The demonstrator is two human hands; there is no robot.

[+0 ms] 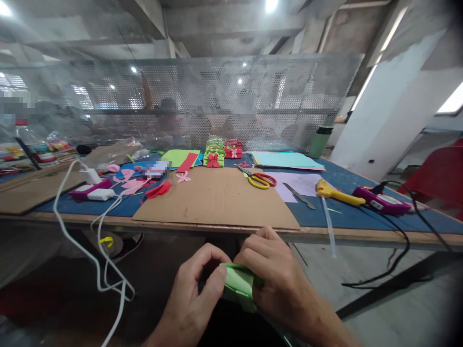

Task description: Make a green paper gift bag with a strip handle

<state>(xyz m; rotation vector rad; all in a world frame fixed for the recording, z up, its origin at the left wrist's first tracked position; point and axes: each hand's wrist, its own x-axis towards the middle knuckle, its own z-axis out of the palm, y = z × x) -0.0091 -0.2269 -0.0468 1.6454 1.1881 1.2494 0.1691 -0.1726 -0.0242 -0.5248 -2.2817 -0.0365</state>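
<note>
A small folded green paper box (pixel 238 284) is held between my two hands, below the table's front edge. My left hand (pixel 198 284) pinches its left rim between thumb and fingers. Around the right side of it wraps my right hand (pixel 271 270), its fingertips partly hidden behind the paper. On the table beyond lies a sheet of brown cardboard (pixel 217 202). Finished-looking little baskets stand at its far edge: a green basket with a red bow (pixel 214 156) and a red basket with a pink bow (pixel 233 150).
Scissors with red and yellow handles (pixel 260 180), a knife blade (pixel 299 196) and a yellow glue gun (pixel 340 195) lie to the right. Purple power strips (pixel 381 200) sit on both sides, and a white cable (pixel 96 260) hangs off the left. Coloured paper (pixel 285 160) lies behind.
</note>
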